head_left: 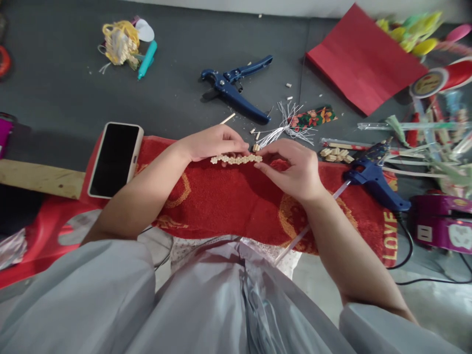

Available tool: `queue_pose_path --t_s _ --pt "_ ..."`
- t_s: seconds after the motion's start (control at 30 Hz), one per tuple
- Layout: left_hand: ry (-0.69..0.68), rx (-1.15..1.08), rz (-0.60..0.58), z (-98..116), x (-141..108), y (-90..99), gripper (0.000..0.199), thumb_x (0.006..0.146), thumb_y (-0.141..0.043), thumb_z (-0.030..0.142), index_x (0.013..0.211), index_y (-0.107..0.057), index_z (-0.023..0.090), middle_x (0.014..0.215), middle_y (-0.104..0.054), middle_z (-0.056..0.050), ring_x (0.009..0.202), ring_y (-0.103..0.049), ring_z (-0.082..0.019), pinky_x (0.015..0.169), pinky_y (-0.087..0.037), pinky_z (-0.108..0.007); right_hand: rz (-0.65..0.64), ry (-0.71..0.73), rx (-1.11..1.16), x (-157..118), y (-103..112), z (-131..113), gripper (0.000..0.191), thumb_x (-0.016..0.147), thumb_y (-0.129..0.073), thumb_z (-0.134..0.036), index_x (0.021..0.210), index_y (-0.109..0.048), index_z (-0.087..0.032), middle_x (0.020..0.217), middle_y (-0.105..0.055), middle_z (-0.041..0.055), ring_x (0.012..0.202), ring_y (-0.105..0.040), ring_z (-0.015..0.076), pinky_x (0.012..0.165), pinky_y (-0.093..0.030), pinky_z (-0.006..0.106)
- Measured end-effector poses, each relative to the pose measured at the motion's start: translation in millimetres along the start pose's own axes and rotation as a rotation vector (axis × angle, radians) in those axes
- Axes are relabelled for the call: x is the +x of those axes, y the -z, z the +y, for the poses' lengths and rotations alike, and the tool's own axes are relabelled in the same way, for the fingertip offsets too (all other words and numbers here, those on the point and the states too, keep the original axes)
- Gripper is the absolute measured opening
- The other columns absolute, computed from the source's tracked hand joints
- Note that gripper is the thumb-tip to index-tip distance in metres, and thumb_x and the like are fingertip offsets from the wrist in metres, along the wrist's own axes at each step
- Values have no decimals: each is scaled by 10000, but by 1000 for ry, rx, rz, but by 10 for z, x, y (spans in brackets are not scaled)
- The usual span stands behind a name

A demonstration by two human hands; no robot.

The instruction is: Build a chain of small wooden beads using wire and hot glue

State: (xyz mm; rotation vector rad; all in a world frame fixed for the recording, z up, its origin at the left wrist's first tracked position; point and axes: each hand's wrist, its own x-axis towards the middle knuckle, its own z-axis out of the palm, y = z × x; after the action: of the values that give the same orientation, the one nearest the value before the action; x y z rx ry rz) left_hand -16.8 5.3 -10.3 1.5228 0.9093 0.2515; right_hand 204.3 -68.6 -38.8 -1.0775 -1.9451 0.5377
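Over the red towel (221, 206), a narrow wavy strip of short pale stick pieces (236, 160) is held up, its round ends facing me. My left hand (216, 143) grips it from behind along the left and middle, and some of those fingers are hidden. At the strip's right end, my right hand (295, 164) is closed with thumb and fingertips about it. A few loose short pieces (256, 147) lie just beyond the strip. Right of my right hand is a small pile of cut pale pieces (336, 155).
A blue hand cutter (236, 88) and white wires (283, 128) lie ahead. On the right are a blue glue gun (379, 182) with its cord, a purple device (440, 221) and red paper (365, 59). A phone (116, 160) rests at left.
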Motion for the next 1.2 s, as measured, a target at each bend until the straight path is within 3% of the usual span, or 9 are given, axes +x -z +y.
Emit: queue_pose_path --t_s 0.2,0.43,0.93,1.2 --pt "-30 45 -36 -1 1 7 163 784 -785 309 830 -801 154 648 -688 2 549 -550 -66 552 -393 -200 26 47 2 7 -9 -13 41 870 -727 -273 886 -713 -238 855 -768 39 767 -703 189 711 -582 343" --pt "-45 1 -55 16 -5 -7 184 766 -822 324 798 -778 148 622 -670 0 520 -528 -59 552 -400 -212 17 31 -15 6 -34 -16 195 912 -712 -434 867 -703 -244 843 -754 48 767 -695 195 719 -573 344" --pt "-26 20 -45 26 -8 -23 147 744 -783 288 797 -769 152 671 -681 3 574 -547 -69 558 -393 -204 -9 22 -26 14 2 -8 180 938 -665 -418 889 -739 -261 899 -757 58 815 -714 206 762 -599 355" --pt "-54 14 -49 -4 -2 -40 184 717 -792 297 820 -768 147 687 -680 5 588 -556 -70 578 -403 -206 0 107 -39 17 -28 -19 96 921 -651 -228 931 -746 -242 947 -763 62 853 -724 193 763 -608 328"
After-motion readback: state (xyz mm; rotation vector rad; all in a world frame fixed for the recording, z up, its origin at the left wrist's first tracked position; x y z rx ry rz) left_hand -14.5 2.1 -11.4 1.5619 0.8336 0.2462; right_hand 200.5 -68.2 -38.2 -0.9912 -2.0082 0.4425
